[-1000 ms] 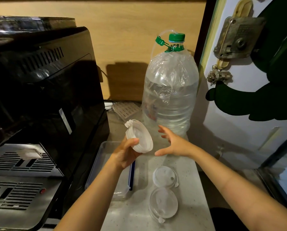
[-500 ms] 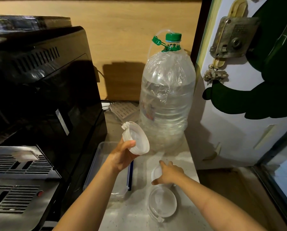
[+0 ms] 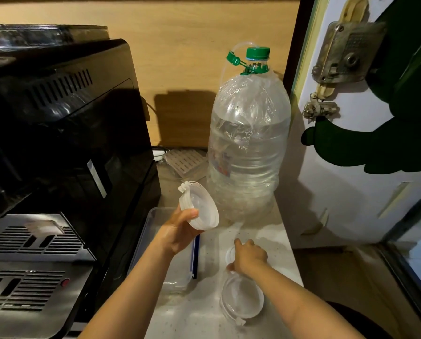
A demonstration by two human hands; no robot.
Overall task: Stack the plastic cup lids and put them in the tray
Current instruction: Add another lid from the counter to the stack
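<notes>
The left hand [image 3: 177, 234] grips a nested stack of lids [image 3: 199, 207], tilted open-side toward the right hand [image 3: 248, 256] — ready to receive more. That hand's fingers curl around a lid [image 3: 229, 256] on the worktop [image 3: 278, 241]; another lid [image 3: 242, 298] lies nearer, the tray [image 3: 153, 216] beside.

Clear lid stack [image 3: 199, 207] held tilted; two lids [image 3: 242, 296] on counter beside tray [image 3: 153, 216]

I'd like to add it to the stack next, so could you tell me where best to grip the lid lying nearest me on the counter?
Pinch the near lid by its rim from above; it lies flat, with its small tab toward you.
</notes>
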